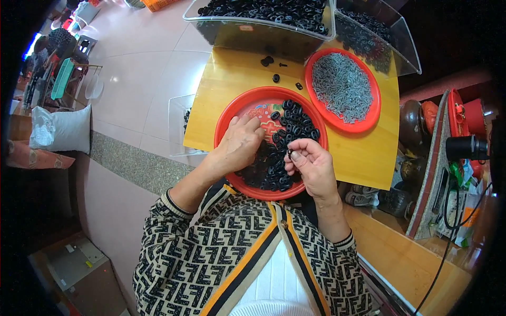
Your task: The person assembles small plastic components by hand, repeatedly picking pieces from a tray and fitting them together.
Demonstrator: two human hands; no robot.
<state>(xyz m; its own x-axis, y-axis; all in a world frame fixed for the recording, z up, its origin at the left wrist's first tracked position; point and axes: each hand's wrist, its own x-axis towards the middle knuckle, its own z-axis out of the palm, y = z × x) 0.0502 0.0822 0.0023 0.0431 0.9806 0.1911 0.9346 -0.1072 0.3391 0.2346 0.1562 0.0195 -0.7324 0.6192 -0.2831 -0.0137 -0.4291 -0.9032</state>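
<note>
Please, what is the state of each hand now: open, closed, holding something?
Left hand: over the red tray; its grip cannot be told.
Right hand: closed, pinching a small black piece.

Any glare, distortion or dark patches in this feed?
Head view: white glare on the tiled floor left of the yellow table; floor lines bend, corners are black; the black oval parts nearest the left hand partly merge in shadow.

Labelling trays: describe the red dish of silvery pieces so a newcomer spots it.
On the yellow tabletop, look beyond the person's right hand. The red dish there holds a heap of small silvery pieces; its neighbour, the nearer red tray, holds black parts instead.
</note>
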